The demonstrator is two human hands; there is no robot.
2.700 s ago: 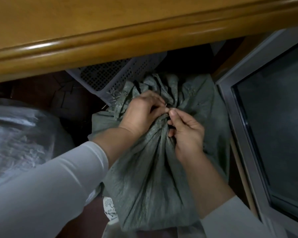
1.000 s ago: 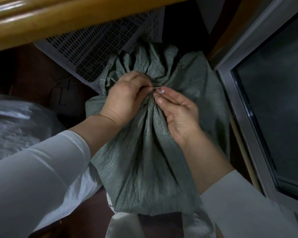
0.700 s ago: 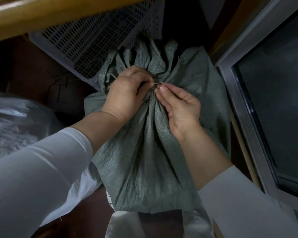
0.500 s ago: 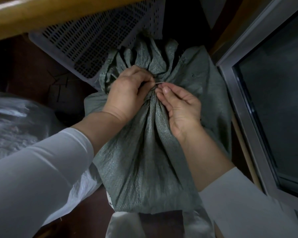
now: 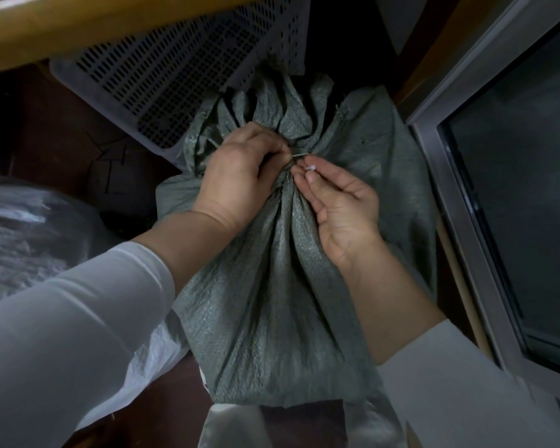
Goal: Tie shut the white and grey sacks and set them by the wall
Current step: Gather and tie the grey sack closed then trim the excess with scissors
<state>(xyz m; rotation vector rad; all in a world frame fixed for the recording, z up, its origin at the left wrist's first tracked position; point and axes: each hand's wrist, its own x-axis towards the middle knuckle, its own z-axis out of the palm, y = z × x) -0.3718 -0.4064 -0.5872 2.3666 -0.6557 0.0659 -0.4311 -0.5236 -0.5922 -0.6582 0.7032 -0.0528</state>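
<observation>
**A:** Item one, far left?

**B:** A pale, crinkled white woven sack [image 5: 23,234], lying at the left edge of the dark brown floor [image 5: 62,130]; its mouth is running out of view, so tied or untied cannot be told.

**A:** Next along?

**B:** The left hand [image 5: 240,176], fingers curled tight and pinching the gathered neck of the grey-green woven plastic sack [image 5: 272,302]. The sack is standing mid-floor, its long axis running from the viewer toward the perforated grey plastic crate [image 5: 181,76], neck at the far end.

**A:** And the tie?

**B:** A thin pale strand [image 5: 299,154] is spanning the small gap between the hands, crossing the neck side to side. The right hand [image 5: 343,202], palm up, is nipping a small white tip of it between thumb and forefinger, other fingers loosely open. Both hands are equally near; the right seems placed to pull rightward.

**A:** Hidden?

**B:** Whether the strand is wrapping fully round, or any knot is forming, is covered by the left fingers. The metal-framed dark glass door [image 5: 514,189] is bounding the right; the wall itself is hard to make out.
</observation>
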